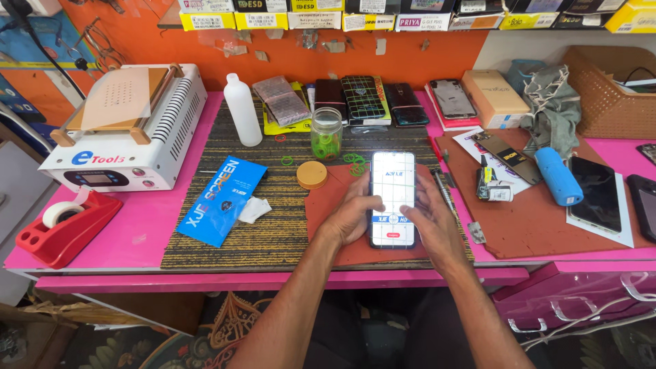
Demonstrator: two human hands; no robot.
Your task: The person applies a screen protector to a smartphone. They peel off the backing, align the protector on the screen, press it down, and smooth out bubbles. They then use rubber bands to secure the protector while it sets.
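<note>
On the brown mat (519, 225) at bench (137, 236) centre: left hand (353, 217) and right hand (430, 220) flank a lit phone (392, 198), both grips holding its edges, thumbs on screen.

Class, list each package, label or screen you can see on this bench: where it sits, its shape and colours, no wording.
Phone: between both hands, upright rectangle, white film.
Blue pouch: left on mat, long, white lettering.
Cardboard box: back right, tan, oblong.
Shelf labels: top edge, yellow and white strips.
Dark phone: right, black screen.
</note>
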